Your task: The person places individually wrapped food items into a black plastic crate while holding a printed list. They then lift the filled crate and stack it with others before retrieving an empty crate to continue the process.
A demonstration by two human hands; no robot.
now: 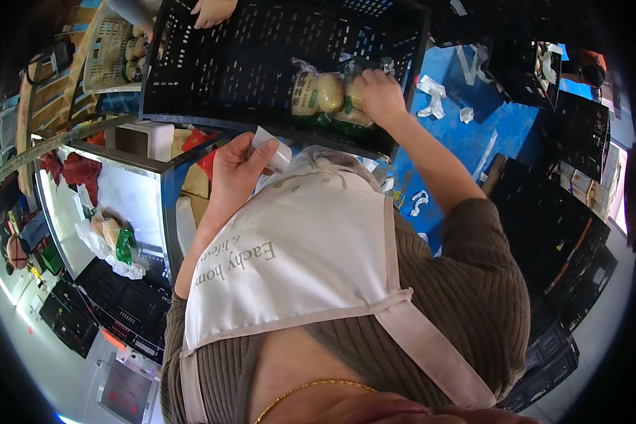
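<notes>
My left hand [242, 164] is closed on a small roll of white labels [281, 157], its thumb pressed on the roll and a strip standing up. It is just in front of the near rim of a large black plastic crate [212, 116]. In the crate's right part lie clear bags of what look like potatoes, with green print. My right hand [379, 95] reaches in from the right, fingers curled over the right-hand bag of potatoes [353, 113]; its fingertips are partly hidden. Touching that one on the left is another bag of potatoes [316, 93].
Another person's hand [213, 11] is at the crate's far edge. A pale basket [113, 63] with similar produce stands far left. On a lit bench at left lies a bag [112, 237]. White scraps [431, 95] litter the blue floor at right, beside stacked black crates [544, 226].
</notes>
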